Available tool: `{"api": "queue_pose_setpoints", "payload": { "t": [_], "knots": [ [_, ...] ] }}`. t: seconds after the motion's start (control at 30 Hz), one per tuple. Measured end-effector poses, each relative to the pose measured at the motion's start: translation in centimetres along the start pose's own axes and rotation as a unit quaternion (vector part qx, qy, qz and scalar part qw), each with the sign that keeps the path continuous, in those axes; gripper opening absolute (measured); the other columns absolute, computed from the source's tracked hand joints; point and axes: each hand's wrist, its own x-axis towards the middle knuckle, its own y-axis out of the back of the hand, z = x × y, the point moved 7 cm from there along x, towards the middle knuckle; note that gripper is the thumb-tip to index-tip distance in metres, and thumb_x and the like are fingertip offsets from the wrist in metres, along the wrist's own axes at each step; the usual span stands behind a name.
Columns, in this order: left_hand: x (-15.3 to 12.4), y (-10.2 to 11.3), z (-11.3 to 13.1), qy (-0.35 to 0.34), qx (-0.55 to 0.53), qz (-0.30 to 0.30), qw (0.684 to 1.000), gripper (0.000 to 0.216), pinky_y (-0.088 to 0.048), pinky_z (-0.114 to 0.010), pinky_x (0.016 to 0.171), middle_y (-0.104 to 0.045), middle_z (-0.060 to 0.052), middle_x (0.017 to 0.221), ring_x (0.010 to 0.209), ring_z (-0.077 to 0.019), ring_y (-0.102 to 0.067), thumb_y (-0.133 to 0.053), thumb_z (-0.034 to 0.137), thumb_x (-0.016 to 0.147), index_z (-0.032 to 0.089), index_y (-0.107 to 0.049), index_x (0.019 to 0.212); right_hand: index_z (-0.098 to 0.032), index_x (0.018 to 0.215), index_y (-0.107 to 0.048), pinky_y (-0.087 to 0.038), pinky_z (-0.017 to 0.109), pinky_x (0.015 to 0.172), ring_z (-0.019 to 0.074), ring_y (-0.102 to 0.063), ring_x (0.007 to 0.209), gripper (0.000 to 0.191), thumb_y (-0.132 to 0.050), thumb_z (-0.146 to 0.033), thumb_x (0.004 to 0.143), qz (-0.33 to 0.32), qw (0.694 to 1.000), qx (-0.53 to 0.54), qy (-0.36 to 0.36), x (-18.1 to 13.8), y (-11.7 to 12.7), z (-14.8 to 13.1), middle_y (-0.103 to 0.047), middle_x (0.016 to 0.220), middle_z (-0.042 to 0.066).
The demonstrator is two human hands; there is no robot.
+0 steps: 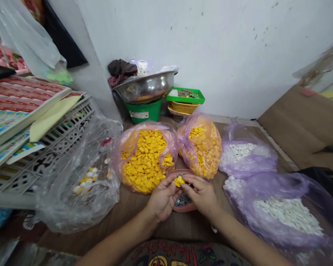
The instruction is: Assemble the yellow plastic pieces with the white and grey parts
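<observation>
In the head view, my left hand and right hand pinch together one yellow piece between the fingertips, over the pink bowl with small dark bits. This one is in work, I judge; how near to ready, I cannot tell. Much seems left: the open bag and the second bag hold many yellow pieces. In the clear bag lie only few white and yellow pieces (perhaps finished, I am not sure). The purple bags contain white pieces.
</observation>
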Motion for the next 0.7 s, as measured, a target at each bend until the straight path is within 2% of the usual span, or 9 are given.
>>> {"api": "queue_pose_setpoints", "payload": {
  "t": [0.13, 0.3, 0.47, 0.57, 0.7],
  "knots": [
    [-0.2, -0.7, 0.2, -0.019, 0.003, -0.026, 0.999, 0.025, -0.047, -0.02, 0.068, -0.069, -0.003, 0.082, 0.072, -0.0114, -0.062, -0.073, 0.011, 0.057, 0.015, -0.067, 0.081, -0.021, 0.093, -0.064, -0.054, 0.031, 0.069, 0.0176, -0.065, 0.075, 0.019, -0.052, -0.022, 0.078, 0.021, 0.999, -0.006, -0.03, -0.1, 0.4, -0.3, -0.069, 0.085, 0.005],
    [-0.2, -0.8, 0.4, -0.043, 0.027, -0.025, 0.998, 0.028, -0.046, -0.02, 0.07, -0.07, -0.005, 0.081, 0.076, -0.0127, -0.062, -0.077, 0.016, 0.052, 0.014, -0.069, 0.079, -0.021, 0.09, -0.066, -0.053, 0.033, 0.072, 0.0178, -0.064, 0.078, 0.019, -0.05, -0.018, 0.08, 0.017, 0.995, -0.042, 0.086, -0.2, 0.2, -2.2, -0.07, 0.084, 0.006],
    [-0.1, -0.3, 0.5, -0.058, 0.048, -0.006, 0.997, 0.025, -0.047, -0.021, 0.067, -0.071, -0.005, 0.076, 0.071, -0.0136, -0.062, -0.079, 0.017, 0.048, 0.014, -0.07, 0.071, -0.02, 0.088, -0.066, -0.052, 0.034, 0.075, 0.0173, -0.064, 0.078, 0.017, -0.052, -0.016, 0.079, 0.003, 0.989, -0.057, 0.137, 0.1, 0.1, -2.9, -0.07, 0.08, 0.006],
    [-0.1, -0.2, 0.6, -0.058, 0.064, 0.01, 0.996, 0.026, -0.047, -0.019, 0.06, -0.07, -0.004, 0.07, 0.062, -0.0105, -0.061, -0.08, 0.02, 0.045, 0.014, -0.071, 0.069, -0.018, 0.088, -0.066, -0.052, 0.033, 0.074, 0.0171, -0.064, 0.077, 0.017, -0.051, -0.016, 0.079, -0.028, 0.989, -0.048, 0.14, 0.4, -0.1, -3.0, -0.07, 0.079, 0.006],
    [-0.1, -0.7, 1.0, -0.067, 0.076, -0.001, 0.995, 0.027, -0.047, -0.017, 0.059, -0.07, -0.003, 0.069, 0.061, -0.009, -0.06, -0.08, 0.023, 0.047, 0.016, -0.071, 0.071, -0.018, 0.088, -0.066, -0.053, 0.029, 0.071, 0.0162, -0.065, 0.077, 0.018, -0.05, -0.017, 0.08, -0.013, 0.996, -0.018, 0.088, 0.6, 0.4, -2.5, -0.07, 0.081, 0.006]
  ]
}}
